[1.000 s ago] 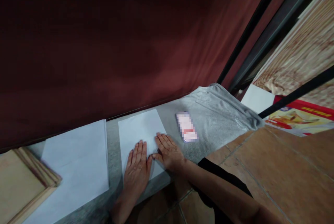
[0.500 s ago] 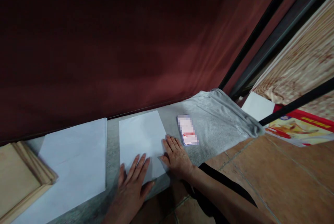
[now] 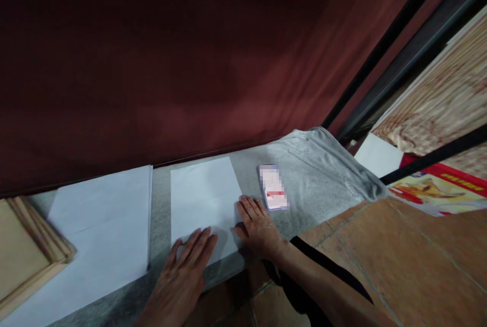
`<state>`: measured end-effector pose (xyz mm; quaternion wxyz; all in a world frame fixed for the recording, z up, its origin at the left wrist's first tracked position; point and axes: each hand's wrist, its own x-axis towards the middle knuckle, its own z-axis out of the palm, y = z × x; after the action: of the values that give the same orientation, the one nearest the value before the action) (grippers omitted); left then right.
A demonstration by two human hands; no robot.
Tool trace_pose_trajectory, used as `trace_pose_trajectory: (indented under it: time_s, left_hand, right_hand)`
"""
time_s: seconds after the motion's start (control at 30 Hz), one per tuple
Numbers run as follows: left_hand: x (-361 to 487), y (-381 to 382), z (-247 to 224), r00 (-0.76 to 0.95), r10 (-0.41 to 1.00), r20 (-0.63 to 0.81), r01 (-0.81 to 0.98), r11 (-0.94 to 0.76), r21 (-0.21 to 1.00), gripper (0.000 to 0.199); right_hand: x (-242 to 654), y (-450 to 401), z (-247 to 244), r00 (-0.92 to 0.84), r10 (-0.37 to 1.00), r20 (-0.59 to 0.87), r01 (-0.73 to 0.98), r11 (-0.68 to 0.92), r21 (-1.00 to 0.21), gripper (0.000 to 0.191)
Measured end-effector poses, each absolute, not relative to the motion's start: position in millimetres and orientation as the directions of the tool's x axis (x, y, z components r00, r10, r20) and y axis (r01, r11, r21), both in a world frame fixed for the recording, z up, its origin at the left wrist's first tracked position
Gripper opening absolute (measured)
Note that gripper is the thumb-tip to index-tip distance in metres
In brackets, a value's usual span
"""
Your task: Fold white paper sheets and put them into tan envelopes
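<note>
A dark red curtain (image 3: pixel 171 63) is rising behind a narrow surface, and brown floor tiles (image 3: pixel 418 251) are spreading below. A gray cloth (image 3: pixel 319 177) is covering the surface. A larger white paper stack (image 3: pixel 110 215) is lying at the left, partly under a tan stack (image 3: pixel 21 251). The single-looking white sheet (image 3: pixel 203 190) is lying flat on the cloth, between that paper and a partly pixelated phone (image 3: pixel 273 187). The left hand (image 3: pixel 184 271) is resting palm down, fingers slightly spread, over its near edge; the right hand (image 3: pixel 258 228), fingers closer together, is lying across its right edge.
</note>
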<state>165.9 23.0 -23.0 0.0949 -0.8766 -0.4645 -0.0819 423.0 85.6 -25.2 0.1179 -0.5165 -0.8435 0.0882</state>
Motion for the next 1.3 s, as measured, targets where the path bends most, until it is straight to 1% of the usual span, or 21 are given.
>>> trace_pose_trajectory:
  time_s: [0.07,0.13,0.2,0.27,0.33,0.4,0.47,0.5,0.57,0.6,0.73,0.77,0.8,0.83,0.93,1.0,1.07,1.13,1.2,1.3]
  left_hand:
    - [159,25,-21,0.547,0.805,0.228,0.834,-0.549,-0.061,0.077]
    - [146,31,-22,0.517,0.826,0.225,0.846,-0.534,0.018,0.07]
    - [130,38,-24,0.471,0.858,0.205,0.853,-0.502,0.143,0.058]
    - [118,44,-22,0.426,0.884,0.195,0.836,-0.466,0.289,0.039]
    - [111,47,-16,0.392,0.904,0.174,0.783,-0.427,0.452,0.03]
    - [110,48,-5,0.399,0.906,0.142,0.687,-0.398,0.608,0.03]
    - [111,47,6,0.451,0.887,0.098,0.587,-0.377,0.716,0.029]
    - [111,47,11,0.479,0.875,0.074,0.549,-0.364,0.752,0.028]
    - [112,47,17,0.512,0.858,0.036,0.521,-0.344,0.781,0.029]
    - [111,48,17,0.513,0.858,0.026,0.53,-0.341,0.776,0.034]
    - [103,51,10,0.504,0.864,-0.006,0.629,-0.362,0.688,0.074]
    - [100,52,8,0.517,0.856,-0.024,0.642,-0.369,0.673,0.08]
    - [97,53,6,0.53,0.847,-0.039,0.645,-0.373,0.666,0.082]
    - [94,53,6,0.542,0.839,-0.052,0.642,-0.373,0.67,0.079]
    - [90,55,8,0.538,0.841,-0.051,0.61,-0.347,0.712,0.052]
    - [92,56,12,0.496,0.867,-0.043,0.595,-0.303,0.745,0.037]
    - [96,55,17,0.436,0.898,-0.059,0.588,-0.235,0.774,0.028]
    - [101,55,22,0.369,0.926,-0.082,0.577,-0.159,0.801,0.028]
    - [105,56,24,0.306,0.948,-0.09,0.566,-0.105,0.818,0.032]
    - [108,60,24,0.248,0.965,-0.088,0.555,-0.067,0.829,0.037]
  right_hand:
    - [430,87,-20,-0.477,0.878,0.052,0.829,0.469,-0.304,0.068]
    - [441,88,-14,-0.525,0.851,-0.011,0.797,0.488,-0.357,0.076]
    - [452,91,-8,-0.592,0.801,-0.084,0.747,0.507,-0.429,0.091]
    - [461,95,-2,-0.674,0.726,-0.134,0.681,0.541,-0.494,0.101]
    - [466,99,2,-0.712,0.692,-0.122,0.635,0.56,-0.532,0.096]
    - [466,103,5,-0.71,0.7,-0.074,0.618,0.57,-0.542,0.082]
    - [465,105,6,-0.701,0.712,-0.034,0.615,0.579,-0.536,0.072]
    - [465,106,7,-0.707,0.707,-0.029,0.608,0.587,-0.534,0.071]
    - [463,106,8,-0.723,0.69,-0.024,0.592,0.601,-0.537,0.074]
    - [463,105,9,-0.731,0.682,-0.022,0.583,0.607,-0.54,0.075]
    - [460,103,12,-0.745,0.667,-0.004,0.551,0.612,-0.567,0.074]
    - [459,103,12,-0.747,0.664,-0.006,0.543,0.606,-0.581,0.072]
    - [459,103,13,-0.749,0.662,-0.012,0.536,0.596,-0.599,0.068]
    - [459,103,14,-0.751,0.66,-0.019,0.529,0.584,-0.616,0.064]
    - [458,104,16,-0.755,0.655,-0.043,0.512,0.547,-0.662,0.054]
    - [458,104,18,-0.756,0.654,-0.034,0.501,0.544,-0.673,0.052]
    - [457,105,20,-0.763,0.647,-0.006,0.471,0.549,-0.69,0.048]
    - [457,105,22,-0.756,0.655,0.0,0.444,0.513,-0.735,0.039]
    - [456,104,23,-0.71,0.703,-0.041,0.457,0.417,-0.786,0.033]
    - [454,104,20,-0.557,0.817,-0.148,0.556,0.234,-0.798,0.035]
